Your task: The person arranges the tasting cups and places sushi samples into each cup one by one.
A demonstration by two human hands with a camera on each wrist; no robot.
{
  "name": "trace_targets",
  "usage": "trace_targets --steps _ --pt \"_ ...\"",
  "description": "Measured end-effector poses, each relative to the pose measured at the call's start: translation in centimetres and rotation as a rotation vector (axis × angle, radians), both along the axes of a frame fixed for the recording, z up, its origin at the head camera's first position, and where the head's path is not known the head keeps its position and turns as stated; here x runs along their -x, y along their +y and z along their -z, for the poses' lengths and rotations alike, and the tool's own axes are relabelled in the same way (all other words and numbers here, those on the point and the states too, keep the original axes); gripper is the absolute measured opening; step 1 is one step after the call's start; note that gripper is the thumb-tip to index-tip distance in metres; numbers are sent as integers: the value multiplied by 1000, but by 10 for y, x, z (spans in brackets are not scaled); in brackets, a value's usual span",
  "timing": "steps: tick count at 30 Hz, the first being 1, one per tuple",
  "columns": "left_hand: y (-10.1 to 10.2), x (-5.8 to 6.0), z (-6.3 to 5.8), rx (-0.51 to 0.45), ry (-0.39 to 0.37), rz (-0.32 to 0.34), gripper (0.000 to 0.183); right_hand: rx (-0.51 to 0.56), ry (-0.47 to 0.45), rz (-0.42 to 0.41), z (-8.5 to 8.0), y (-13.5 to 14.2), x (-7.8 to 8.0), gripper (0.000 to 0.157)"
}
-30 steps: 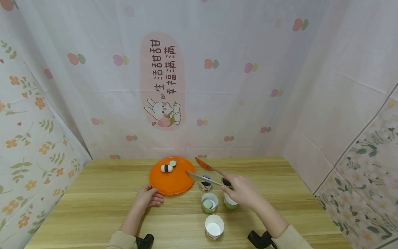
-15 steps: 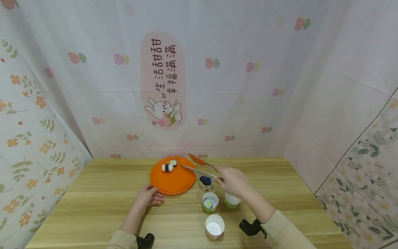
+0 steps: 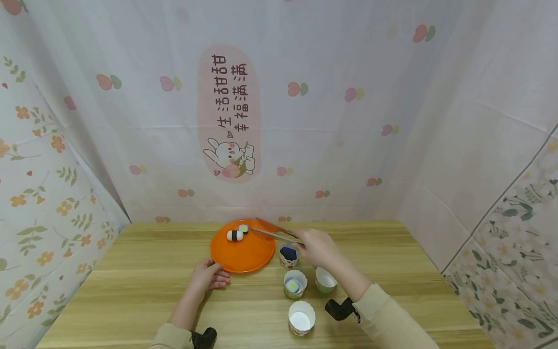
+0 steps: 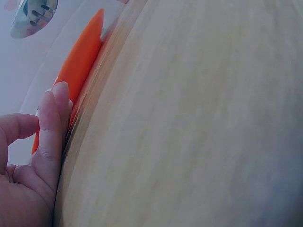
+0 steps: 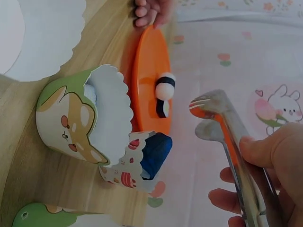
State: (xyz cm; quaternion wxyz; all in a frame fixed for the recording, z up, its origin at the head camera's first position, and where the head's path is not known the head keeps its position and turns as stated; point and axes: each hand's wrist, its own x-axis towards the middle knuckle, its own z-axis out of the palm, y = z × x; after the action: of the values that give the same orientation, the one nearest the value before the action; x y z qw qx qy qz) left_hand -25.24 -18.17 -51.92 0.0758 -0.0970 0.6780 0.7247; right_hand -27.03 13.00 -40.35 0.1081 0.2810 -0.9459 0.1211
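Observation:
My left hand (image 3: 210,276) pinches the near left rim of an orange plate (image 3: 244,259), thumb over the edge. In the left wrist view its fingers (image 4: 49,127) lie along the plate's side. My right hand (image 3: 318,247) grips metal food tongs (image 5: 236,156); their tips are apart, with nothing between them, over the plate's right part. On the plate's far left part lie a toy sushi piece (image 3: 235,235), white with a black band, and a toy sushi roll (image 3: 243,229) with a yellow centre. The tongs' near tip is close to the roll.
Right of the plate stand paper baking cups. One cup (image 3: 288,263) holds a dark blue piece (image 3: 288,252); a green cup (image 3: 295,291) holds a yellow-centred roll (image 3: 292,285). Another green cup (image 3: 325,286) stands under my right forearm, and a white-lined cup (image 3: 301,320) nearest me. A printed curtain (image 3: 279,145) hangs behind.
My right hand has moved left with the tongs, from above the cups to over the plate. The tongs' tips have drawn somewhat closer together. My left hand stays at the plate rim.

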Motion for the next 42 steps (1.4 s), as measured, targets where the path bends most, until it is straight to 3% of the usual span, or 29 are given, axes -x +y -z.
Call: trace_targets --steps 14,31,42 --pt "0 1 0 8 -13 -2 23 -59 -55 20 4 -19 18 32" --pt "1 1 0 11 -13 -7 25 -122 -55 61 16 -41 33 24" --pt "1 2 1 13 -4 -5 26 -145 -120 110 17 -53 39 30"
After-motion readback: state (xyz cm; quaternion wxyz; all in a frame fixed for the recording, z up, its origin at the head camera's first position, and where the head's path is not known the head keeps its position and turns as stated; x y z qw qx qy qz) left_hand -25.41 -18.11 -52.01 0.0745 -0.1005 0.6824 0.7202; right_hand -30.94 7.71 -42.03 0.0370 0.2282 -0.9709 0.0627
